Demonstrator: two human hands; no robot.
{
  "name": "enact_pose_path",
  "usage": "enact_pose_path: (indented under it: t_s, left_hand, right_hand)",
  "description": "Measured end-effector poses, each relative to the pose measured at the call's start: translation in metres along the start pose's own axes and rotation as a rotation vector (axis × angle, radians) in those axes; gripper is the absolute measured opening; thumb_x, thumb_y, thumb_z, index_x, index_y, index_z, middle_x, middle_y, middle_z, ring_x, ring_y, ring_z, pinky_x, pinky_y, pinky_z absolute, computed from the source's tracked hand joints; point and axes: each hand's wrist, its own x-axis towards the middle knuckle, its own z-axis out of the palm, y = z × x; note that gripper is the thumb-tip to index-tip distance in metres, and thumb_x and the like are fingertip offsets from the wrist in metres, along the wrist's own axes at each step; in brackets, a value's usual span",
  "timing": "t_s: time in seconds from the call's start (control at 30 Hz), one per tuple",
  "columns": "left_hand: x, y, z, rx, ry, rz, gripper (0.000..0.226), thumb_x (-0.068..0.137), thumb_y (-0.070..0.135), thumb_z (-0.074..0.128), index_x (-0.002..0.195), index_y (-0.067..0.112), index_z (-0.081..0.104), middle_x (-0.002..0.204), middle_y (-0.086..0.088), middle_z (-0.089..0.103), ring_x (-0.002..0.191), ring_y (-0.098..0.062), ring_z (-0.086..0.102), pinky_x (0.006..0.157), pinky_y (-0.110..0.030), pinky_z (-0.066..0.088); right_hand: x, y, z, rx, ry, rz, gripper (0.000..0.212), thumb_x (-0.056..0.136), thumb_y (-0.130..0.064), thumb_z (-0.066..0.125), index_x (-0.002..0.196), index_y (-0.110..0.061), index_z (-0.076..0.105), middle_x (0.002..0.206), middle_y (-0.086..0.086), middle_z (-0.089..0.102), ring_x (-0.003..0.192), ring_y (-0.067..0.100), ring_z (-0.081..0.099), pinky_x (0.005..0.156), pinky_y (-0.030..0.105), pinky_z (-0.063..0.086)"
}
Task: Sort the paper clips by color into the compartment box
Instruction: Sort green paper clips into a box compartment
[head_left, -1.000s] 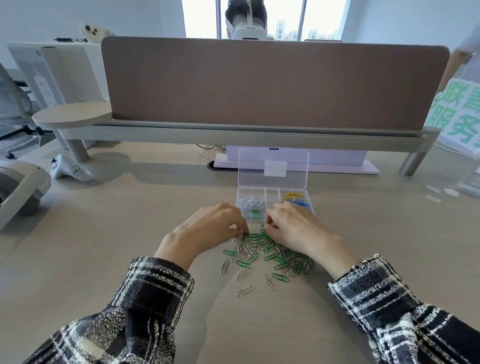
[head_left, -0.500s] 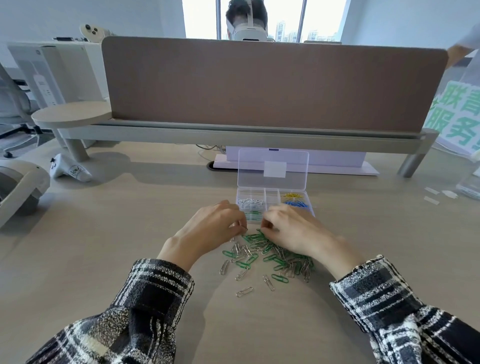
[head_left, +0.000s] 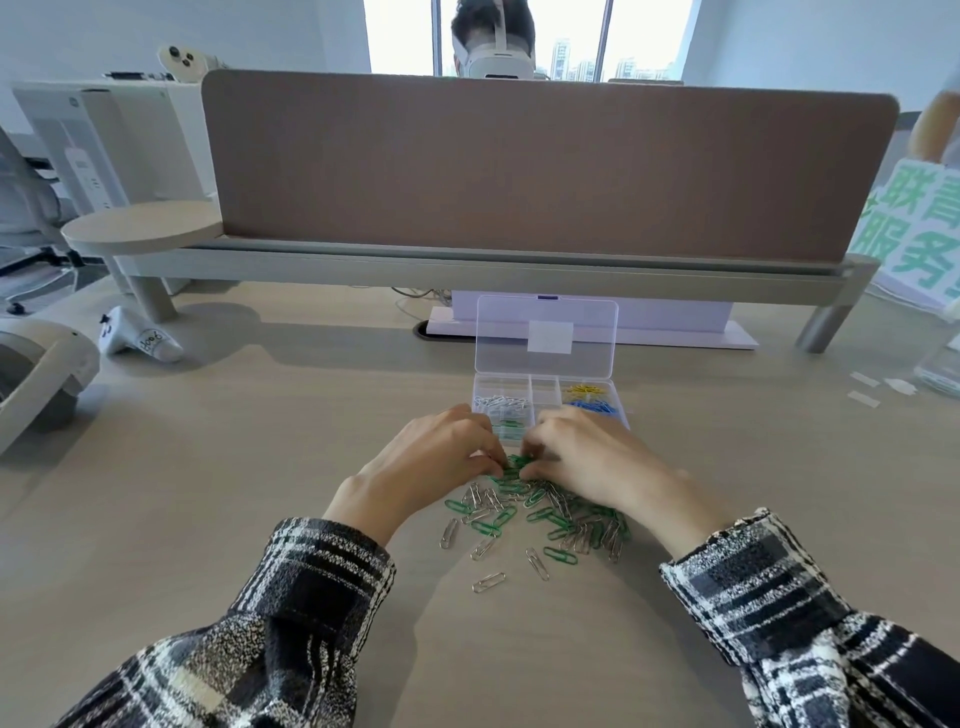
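As the left hand (head_left: 431, 462) and right hand (head_left: 587, 457) draw closer at the pile's (head_left: 550, 514) far edge, curled fingertips now pinch green paper clips (head_left: 514, 462) just short of the compartment box (head_left: 544, 387); a green drop-off seems next.

You are reaching both forearms forward and inward, so that your hands are almost meeting in front of you. Your left hand (head_left: 431, 462) is lying palm down with its wrist low and fingers curled, thumb and forefinger drawn together at the tips. Your right hand (head_left: 587, 457) is facing it, knuckles up, fingers (head_left: 537, 441) curling downward. Both sets of fingertips are touching the green paper clips (head_left: 516, 461); whether either is pinching one is not plain. Plaid sleeves (head_left: 311, 597) are covering both arms to the wrists.
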Motion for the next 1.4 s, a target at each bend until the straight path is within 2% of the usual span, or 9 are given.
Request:
enact_pose_path:
  t_s: [0.1, 0.2, 0.3, 0.6, 0.73, 1.03, 1.13, 1.23, 1.4]
  left_hand:
    - [0.0, -0.001, 0.0, 0.014, -0.005, 0.007, 0.014, 0.087, 0.037, 0.066, 0.098, 0.033, 0.074, 0.092, 0.017, 0.06, 0.087, 0.004, 0.036, 0.072, -0.021, 0.035]
    - [0.0, 0.0, -0.001, 0.009, -0.02, 0.001, 0.015, 0.087, 0.037, 0.066, 0.098, 0.032, 0.074, 0.095, 0.016, 0.062, 0.087, 0.005, 0.034, 0.073, -0.021, 0.036]
    - [0.0, 0.0, -0.003, -0.008, -0.041, -0.006, 0.017, 0.088, 0.039, 0.065, 0.1, 0.032, 0.074, 0.097, 0.016, 0.062, 0.088, 0.004, 0.034, 0.073, -0.021, 0.033]
    - [0.0, -0.002, -0.006, -0.029, -0.105, -0.03, 0.022, 0.087, 0.039, 0.066, 0.108, 0.033, 0.072, 0.101, 0.018, 0.059, 0.09, 0.006, 0.035, 0.076, -0.021, 0.032]
    - [0.0, -0.002, -0.005, -0.015, -0.101, -0.031, 0.022, 0.087, 0.039, 0.066, 0.107, 0.033, 0.071, 0.098, 0.02, 0.057, 0.09, 0.005, 0.037, 0.075, -0.021, 0.034]
    - [0.0, 0.003, 0.001, 0.084, 0.012, 0.04, 0.014, 0.091, 0.039, 0.061, 0.097, 0.028, 0.069, 0.095, 0.017, 0.061, 0.091, 0.003, 0.039, 0.073, -0.022, 0.041]
    - [-0.001, 0.005, 0.003, 0.163, 0.071, 0.113, 0.015, 0.093, 0.035, 0.057, 0.095, 0.026, 0.069, 0.094, 0.014, 0.063, 0.096, -0.003, 0.047, 0.07, -0.025, 0.046]
    - [0.0, 0.007, 0.004, 0.215, 0.143, 0.187, 0.013, 0.089, 0.027, 0.059, 0.086, 0.024, 0.071, 0.085, 0.012, 0.066, 0.091, -0.009, 0.055, 0.063, -0.03, 0.052]
    - [0.001, 0.007, 0.004, 0.202, 0.149, 0.2, 0.012, 0.083, 0.026, 0.061, 0.082, 0.022, 0.072, 0.081, 0.01, 0.067, 0.088, -0.011, 0.059, 0.062, -0.033, 0.053]
  right_hand:
    - [0.001, -0.001, 0.002, -0.005, 0.024, -0.016, 0.019, 0.091, -0.035, 0.064, 0.101, -0.02, 0.069, 0.102, -0.005, 0.06, 0.098, 0.016, 0.058, 0.079, 0.032, 0.048]
    - [0.002, -0.001, 0.005, -0.036, 0.048, -0.036, 0.015, 0.093, -0.03, 0.059, 0.098, -0.017, 0.066, 0.099, -0.003, 0.059, 0.097, 0.017, 0.056, 0.067, 0.028, 0.036]
    - [0.002, 0.001, 0.008, -0.09, 0.071, -0.059, 0.017, 0.094, -0.028, 0.054, 0.096, -0.013, 0.063, 0.096, -0.002, 0.059, 0.096, 0.016, 0.054, 0.067, 0.026, 0.032]
    - [0.0, 0.004, 0.003, -0.033, 0.051, -0.047, 0.014, 0.095, -0.024, 0.052, 0.093, -0.013, 0.06, 0.095, -0.004, 0.058, 0.087, 0.009, 0.046, 0.07, 0.024, 0.035]
    - [0.0, 0.005, -0.002, 0.023, 0.052, 0.004, 0.013, 0.096, -0.025, 0.052, 0.096, -0.015, 0.06, 0.099, -0.006, 0.061, 0.093, 0.01, 0.052, 0.077, 0.028, 0.044]
    - [-0.001, 0.011, -0.009, 0.094, 0.144, 0.024, 0.011, 0.096, -0.028, 0.057, 0.095, -0.019, 0.064, 0.091, -0.013, 0.056, 0.084, 0.01, 0.052, 0.066, 0.025, 0.035]
    - [-0.001, 0.013, -0.007, 0.128, 0.184, 0.033, 0.01, 0.096, -0.027, 0.058, 0.093, -0.02, 0.065, 0.085, -0.013, 0.058, 0.076, 0.007, 0.052, 0.061, 0.019, 0.034]
    - [0.003, 0.016, -0.005, 0.169, 0.228, 0.049, 0.008, 0.095, -0.026, 0.059, 0.094, -0.021, 0.066, 0.085, -0.012, 0.061, 0.075, 0.004, 0.053, 0.066, 0.021, 0.036]
    - [0.019, 0.014, 0.001, 0.107, 0.281, 0.054, 0.012, 0.095, -0.026, 0.059, 0.1, -0.021, 0.069, 0.096, -0.009, 0.065, 0.092, 0.012, 0.054, 0.079, 0.03, 0.044]
